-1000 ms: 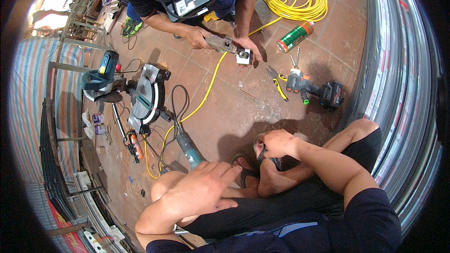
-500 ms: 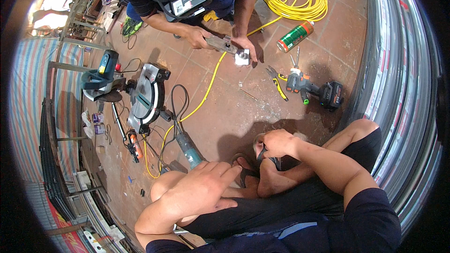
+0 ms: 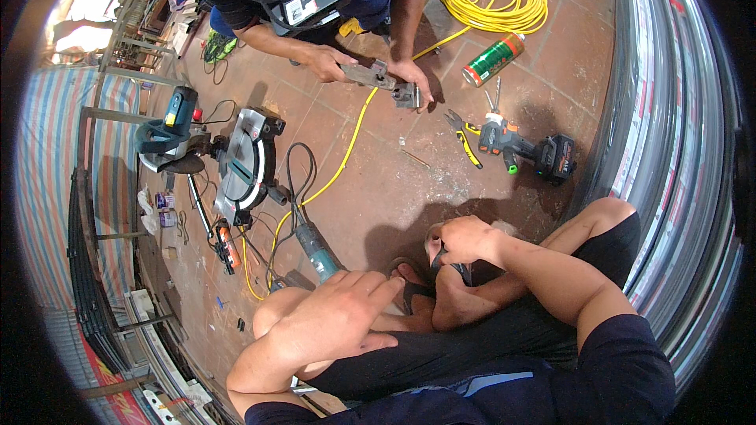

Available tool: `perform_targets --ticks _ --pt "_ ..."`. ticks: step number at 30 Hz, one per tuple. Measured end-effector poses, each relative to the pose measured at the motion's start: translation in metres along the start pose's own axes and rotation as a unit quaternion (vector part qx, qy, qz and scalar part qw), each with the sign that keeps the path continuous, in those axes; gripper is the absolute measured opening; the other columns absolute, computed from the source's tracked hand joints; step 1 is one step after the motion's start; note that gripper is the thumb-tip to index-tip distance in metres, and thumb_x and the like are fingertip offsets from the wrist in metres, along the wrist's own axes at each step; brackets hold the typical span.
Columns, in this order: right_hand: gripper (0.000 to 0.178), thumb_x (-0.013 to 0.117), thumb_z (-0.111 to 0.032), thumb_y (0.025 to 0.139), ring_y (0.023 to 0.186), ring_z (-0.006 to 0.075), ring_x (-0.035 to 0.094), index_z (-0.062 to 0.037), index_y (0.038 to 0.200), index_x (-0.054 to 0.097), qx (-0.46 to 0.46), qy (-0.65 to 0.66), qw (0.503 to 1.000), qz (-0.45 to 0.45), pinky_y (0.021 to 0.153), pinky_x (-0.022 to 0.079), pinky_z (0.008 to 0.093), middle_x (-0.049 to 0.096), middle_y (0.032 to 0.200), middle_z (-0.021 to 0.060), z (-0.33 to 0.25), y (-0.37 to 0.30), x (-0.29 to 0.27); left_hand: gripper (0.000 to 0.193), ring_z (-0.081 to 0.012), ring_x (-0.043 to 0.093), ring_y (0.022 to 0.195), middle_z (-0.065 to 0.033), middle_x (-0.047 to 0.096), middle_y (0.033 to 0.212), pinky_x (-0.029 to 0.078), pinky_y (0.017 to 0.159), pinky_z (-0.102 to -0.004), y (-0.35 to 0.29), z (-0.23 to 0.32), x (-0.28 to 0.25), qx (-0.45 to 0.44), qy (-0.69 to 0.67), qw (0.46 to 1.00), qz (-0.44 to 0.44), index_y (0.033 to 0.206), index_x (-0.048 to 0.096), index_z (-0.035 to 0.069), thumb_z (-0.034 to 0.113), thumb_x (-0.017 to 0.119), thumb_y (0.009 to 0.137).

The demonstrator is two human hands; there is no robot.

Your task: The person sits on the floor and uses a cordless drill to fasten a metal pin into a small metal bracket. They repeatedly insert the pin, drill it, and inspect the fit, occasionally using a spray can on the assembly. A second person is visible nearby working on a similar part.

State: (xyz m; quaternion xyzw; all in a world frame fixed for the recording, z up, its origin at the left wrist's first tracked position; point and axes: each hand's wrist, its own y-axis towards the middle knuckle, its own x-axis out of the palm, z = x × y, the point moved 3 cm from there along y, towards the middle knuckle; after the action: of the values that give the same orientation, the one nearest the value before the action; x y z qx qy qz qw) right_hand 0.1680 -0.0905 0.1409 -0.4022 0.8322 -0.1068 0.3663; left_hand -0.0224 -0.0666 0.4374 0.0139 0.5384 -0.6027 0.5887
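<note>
Our left hand (image 3: 346,299) rests with loosened, spread fingers over our bent left leg, just beside one teal-bodied power tool (image 3: 316,256); whether they touch, we cannot tell. Our right hand (image 3: 468,238) curls over the front of our right foot, at its dark sandal (image 3: 466,274), and we cannot tell whether it grips the strap.

The tiled floor (image 3: 354,197) opens between our feet and the co-worker (image 3: 311,4), with one thin rod (image 3: 416,159) and pale flecks on it. Long wrapped profiles (image 3: 669,110) edge our right side; a striped sheet (image 3: 59,181) hangs at the far left, beyond one mitre saw (image 3: 250,165).

Printing shows on the drill's battery (image 3: 555,159) and on the wrap of the profiles; the green can (image 3: 494,59) has a printed label.

To the right we count one can, one pair of pliers (image 3: 465,140), one cordless drill (image 3: 500,135) and one coil of yellow cable (image 3: 520,12). The co-worker's two hands hold a grey metal tool (image 3: 366,75) and, touching it or nearly so, a small metal part (image 3: 405,96).
</note>
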Motion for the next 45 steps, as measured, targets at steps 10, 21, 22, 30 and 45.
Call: perform_targets --ticks 10,21,22,30,45 --pt "0.054 0.084 -0.044 0.09 0.116 0.0445 0.079 -0.0121 0.134 0.077 0.009 0.002 1.0 0.005 0.101 0.063 0.055 0.083 0.119 0.0223 -0.0005 0.0004 -0.0001 0.089 -0.0448 0.066 0.137 -0.0228 0.069 0.143 0.053 0.117 -0.0522 0.0022 -0.0006 0.0003 0.002 -0.001 1.0 0.0 0.16 0.056 -0.001 0.05 0.088 0.095" --pt "0.056 0.084 -0.044 0.09 0.119 0.0443 0.079 -0.0116 0.134 0.078 0.003 0.012 1.0 0.005 0.104 0.062 0.0551 0.083 0.122 0.0228 -0.0013 -0.0008 -0.0006 0.088 -0.0445 0.067 0.135 -0.0224 0.07 0.141 0.054 0.116 -0.0512 0.0027 0.0 -0.0001 0.005 0.004 1.0 0.006 0.159 0.057 0.0 0.05 0.088 0.095" --pt "0.056 0.084 -0.045 0.09 0.119 0.0442 0.079 -0.0115 0.134 0.078 0.003 0.006 1.0 0.008 0.104 0.062 0.0551 0.083 0.122 0.0227 -0.002 -0.0012 -0.0014 0.088 -0.0444 0.067 0.135 -0.0223 0.07 0.141 0.054 0.116 -0.0511 0.0026 0.0 -0.0002 0.005 0.004 1.0 0.005 0.159 0.057 0.0 0.05 0.088 0.094" --pt "0.058 0.086 -0.047 0.09 0.12 0.0445 0.078 -0.0107 0.135 0.078 0.01 0.0 1.0 -0.004 0.104 0.062 0.0552 0.083 0.123 0.0231 -0.0057 -0.0042 -0.0054 0.087 -0.044 0.067 0.134 -0.0217 0.07 0.14 0.054 0.115 -0.0508 0.0016 -0.0005 0.0006 0.001 0.002 1.0 0.005 0.159 0.057 -0.001 0.05 0.088 0.094" --pt "0.061 0.086 -0.05 0.09 0.118 0.045 0.079 -0.0117 0.137 0.077 0.004 -0.01 1.0 -0.007 0.103 0.063 0.0551 0.083 0.121 0.0224 -0.0005 -0.0007 0.0011 0.088 -0.0437 0.068 0.134 -0.0214 0.07 0.141 0.054 0.116 -0.0508 0.0007 -0.0004 0.0006 -0.001 0.005 1.0 0.007 0.158 0.058 0.0 0.049 0.089 0.092"
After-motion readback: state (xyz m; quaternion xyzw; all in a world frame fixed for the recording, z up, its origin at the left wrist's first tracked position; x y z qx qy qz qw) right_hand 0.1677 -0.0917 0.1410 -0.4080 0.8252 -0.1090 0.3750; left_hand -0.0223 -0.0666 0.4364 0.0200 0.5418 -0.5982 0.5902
